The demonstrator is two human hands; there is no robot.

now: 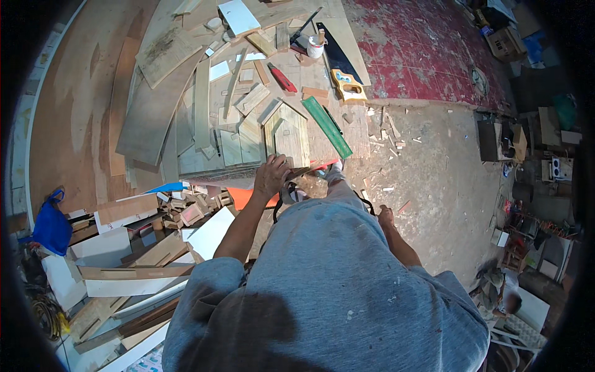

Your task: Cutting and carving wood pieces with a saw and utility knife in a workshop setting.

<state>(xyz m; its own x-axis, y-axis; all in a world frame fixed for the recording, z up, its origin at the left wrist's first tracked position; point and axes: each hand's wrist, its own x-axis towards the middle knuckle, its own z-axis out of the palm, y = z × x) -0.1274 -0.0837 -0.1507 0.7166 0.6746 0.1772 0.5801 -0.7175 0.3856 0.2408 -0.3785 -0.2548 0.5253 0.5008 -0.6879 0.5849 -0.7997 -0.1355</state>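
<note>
On the work table, a house-shaped piece of pale wood (290,137) lies near the front edge, its pointed end facing away from me. My left hand (271,176) is at its lower left corner, with fingers curled over the wood and the table edge. My right hand (385,217) hangs low beside my body, apart from the table. Its fingers look bent, but they are too small and shaded to tell what is in them. A green ruler (327,127) lies right of the house-shaped piece, with a dark pen (333,119) along it.
Farther back on the table lie a red utility knife (282,77), a handsaw (348,85) with a yellow handle, a white tub (315,47) and several wood offcuts. Scrap boards (136,273) pile up at lower left. Wood chips litter the concrete floor (434,167).
</note>
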